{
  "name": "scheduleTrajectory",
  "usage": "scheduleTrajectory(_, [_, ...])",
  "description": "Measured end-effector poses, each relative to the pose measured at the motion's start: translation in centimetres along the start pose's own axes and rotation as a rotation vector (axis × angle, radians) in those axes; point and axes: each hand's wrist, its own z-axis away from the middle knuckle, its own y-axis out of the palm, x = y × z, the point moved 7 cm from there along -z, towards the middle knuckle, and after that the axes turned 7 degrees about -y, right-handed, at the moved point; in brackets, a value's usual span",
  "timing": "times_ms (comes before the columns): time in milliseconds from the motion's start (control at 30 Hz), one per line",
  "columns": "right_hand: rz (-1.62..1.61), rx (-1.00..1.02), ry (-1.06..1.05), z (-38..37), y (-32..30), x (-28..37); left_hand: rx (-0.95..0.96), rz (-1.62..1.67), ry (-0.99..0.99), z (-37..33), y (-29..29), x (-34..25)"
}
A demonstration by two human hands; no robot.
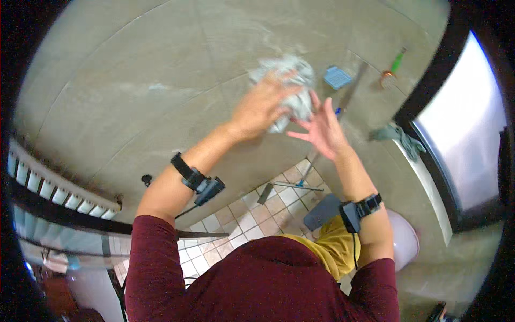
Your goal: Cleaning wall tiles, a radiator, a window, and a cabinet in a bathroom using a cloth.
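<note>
A pale, crumpled cloth (299,68) lies bunched against the large beige-grey wall tiles (177,70), slightly blurred. Over its left side my left hand (263,104) holds it, fingers curved on the fabric. My right hand (324,131) is just to the right and below, its fingers spread wide; the fingertips reach the cloth's lower right edge, and whether they touch it I cannot tell. Both wrists wear black straps with small devices.
On the wall to the right are a blue soap dish (337,78) and a green-handled brush (396,64). A grey-green cloth (402,140) hangs at the bright window (464,123). A radiator (51,185) is at left. Below stand a squeegee (298,185), a grey bin (322,211) and a pale bucket (403,239).
</note>
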Motion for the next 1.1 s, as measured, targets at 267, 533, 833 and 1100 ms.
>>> scheduleTrajectory(267, [-0.467,0.023,-0.02,-11.2,10.6,-1.8,-0.137,-0.444,-0.151,2.3,-11.2,8.7])
scheduleTrajectory(533, [0.662,-0.434,-1.309,-23.0,13.3,15.2,-0.783,-1.157,-0.63,5.3,-26.7,19.1])
scheduleTrajectory(833, [1.695,0.303,-1.276,-20.5,23.4,-4.2,-0.841,-1.248,-0.561,5.4,-25.7,18.4])
scheduleTrajectory(1100, [1.596,0.871,-1.528,-19.2,16.0,-10.4,-0.853,-1.267,-0.477,6.3,-26.4,20.5])
